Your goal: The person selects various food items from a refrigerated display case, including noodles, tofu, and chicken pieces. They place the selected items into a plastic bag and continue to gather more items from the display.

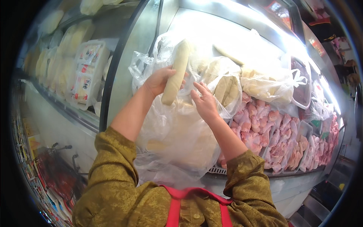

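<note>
My left hand (159, 81) grips a long, pale beige roll of food (179, 65), possibly a bean-curd roll, which stands tilted above the plastic bags. To its right, my right hand (209, 105) is held with thumb and fingers apart and nothing in it. Close beyond that hand, an open clear plastic bag (228, 92) contains several similar rolls. Below both hands lies a large clear bag (181, 136) with flat pale food inside, its contents blurred by the plastic. Another pale roll (227, 54) rests farther back in the bright display case.
Right of the rolls sits a knotted bag of pale food (266, 83). Raw chicken drumsticks (255, 122) fill the case nearer me, beside a clear divider (305, 142). A dark-edged glass partition (133, 48) rises at left, with a white tray of packets (88, 75) beyond it.
</note>
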A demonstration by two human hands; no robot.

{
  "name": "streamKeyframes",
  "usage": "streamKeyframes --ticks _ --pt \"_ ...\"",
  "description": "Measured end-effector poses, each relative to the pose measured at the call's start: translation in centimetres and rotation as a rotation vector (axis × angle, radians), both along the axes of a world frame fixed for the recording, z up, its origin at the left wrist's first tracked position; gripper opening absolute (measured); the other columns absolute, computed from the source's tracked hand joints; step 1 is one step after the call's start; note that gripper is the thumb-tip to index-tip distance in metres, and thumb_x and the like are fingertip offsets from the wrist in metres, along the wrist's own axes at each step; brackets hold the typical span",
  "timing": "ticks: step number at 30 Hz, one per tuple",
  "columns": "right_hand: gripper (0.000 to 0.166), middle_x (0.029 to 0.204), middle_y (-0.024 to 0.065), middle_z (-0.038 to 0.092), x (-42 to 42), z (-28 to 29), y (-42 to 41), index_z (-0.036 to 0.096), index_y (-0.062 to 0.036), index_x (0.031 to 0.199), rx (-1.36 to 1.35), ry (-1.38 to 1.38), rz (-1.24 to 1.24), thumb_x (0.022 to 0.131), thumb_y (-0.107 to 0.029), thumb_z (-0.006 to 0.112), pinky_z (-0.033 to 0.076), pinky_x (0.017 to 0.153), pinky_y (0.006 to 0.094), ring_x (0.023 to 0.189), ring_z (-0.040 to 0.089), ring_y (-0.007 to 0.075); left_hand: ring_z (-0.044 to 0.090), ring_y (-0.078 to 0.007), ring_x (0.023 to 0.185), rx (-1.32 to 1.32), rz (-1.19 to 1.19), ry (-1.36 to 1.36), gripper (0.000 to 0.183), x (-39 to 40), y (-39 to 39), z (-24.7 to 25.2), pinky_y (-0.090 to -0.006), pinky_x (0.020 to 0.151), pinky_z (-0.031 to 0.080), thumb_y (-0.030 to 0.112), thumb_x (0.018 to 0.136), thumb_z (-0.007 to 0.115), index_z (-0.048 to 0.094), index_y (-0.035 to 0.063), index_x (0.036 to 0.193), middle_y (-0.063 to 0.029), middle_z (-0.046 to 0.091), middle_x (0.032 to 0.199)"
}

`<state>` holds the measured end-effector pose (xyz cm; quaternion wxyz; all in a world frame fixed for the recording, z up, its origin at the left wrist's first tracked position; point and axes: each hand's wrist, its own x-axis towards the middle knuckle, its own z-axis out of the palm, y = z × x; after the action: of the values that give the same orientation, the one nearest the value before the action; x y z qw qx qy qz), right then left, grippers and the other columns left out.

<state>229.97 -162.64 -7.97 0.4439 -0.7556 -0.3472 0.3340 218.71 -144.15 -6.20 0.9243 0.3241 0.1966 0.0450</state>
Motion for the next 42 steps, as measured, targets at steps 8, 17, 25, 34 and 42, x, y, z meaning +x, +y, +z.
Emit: streamKeyframes --ticks 8,17,25,34,42 --pt "0.056 0.132 0.0104 0.045 -0.4 7.6 -6.2 0.023 -0.0084 0.144 0.155 0.766 -0.102 0.098 -0.035 0.04 0.05 0.086 0.0344 0.114 0.051 0.0187 0.057 -0.0221 0.107 0.19 -0.136 0.075 0.055 0.1 -10.0 6.1 -0.0349 0.087 0.05 0.011 0.088 0.054 0.032 0.0015 0.137 -0.0146 0.053 0.121" --pt "0.043 0.113 0.0093 0.058 2.9 7.5 -14.4 0.042 -0.0024 0.13 0.028 0.631 -0.162 0.093 -0.022 0.051 0.052 0.073 0.0287 0.093 0.06 0.0168 0.061 -0.0225 0.086 1.45 -0.332 0.127 0.06 2.6 -16.2 9.9 -0.0318 0.079 0.048 0.018 0.081 0.065 0.041 0.0008 0.133 -0.0154 0.056 0.115" --pt "0.041 0.095 0.0059 0.061 5.6 6.8 -12.2 0.052 -0.001 0.115 -0.043 1.141 -0.418 0.092 -0.035 0.048 0.053 0.055 0.0255 0.074 0.062 0.0134 0.058 -0.0304 0.104 1.753 -0.44 0.339 0.061 5.8 -14.0 3.1 -0.0387 0.085 0.048 0.015 0.078 0.066 0.04 0.0063 0.132 -0.0142 0.044 0.134" --pt "0.037 0.086 0.0106 0.06 10.1 1.3 -6.2 0.053 0.0031 0.104 0.019 1.195 -0.489 0.092 -0.032 0.051 0.054 0.057 0.032 0.07 0.062 0.0201 0.06 -0.0284 0.101 1.687 -0.788 0.524 0.05 7.3 -13.1 0.3 -0.0384 0.082 0.049 0.02 0.077 0.067 0.051 0.01 0.123 -0.0127 0.053 0.124" --pt "0.03 0.095 0.0094 0.062 12.0 -2.7 -5.0 0.053 0.0016 0.111 0.009 0.705 -0.576 0.088 -0.017 0.056 0.053 0.071 0.0336 0.083 0.061 0.0198 0.053 -0.0294 0.108 1.834 -0.421 0.234 0.045 5.3 -14.7 -0.2 -0.0395 0.086 0.046 0.025 0.076 0.069 0.055 0.0072 0.115 -0.0142 0.051 0.119"
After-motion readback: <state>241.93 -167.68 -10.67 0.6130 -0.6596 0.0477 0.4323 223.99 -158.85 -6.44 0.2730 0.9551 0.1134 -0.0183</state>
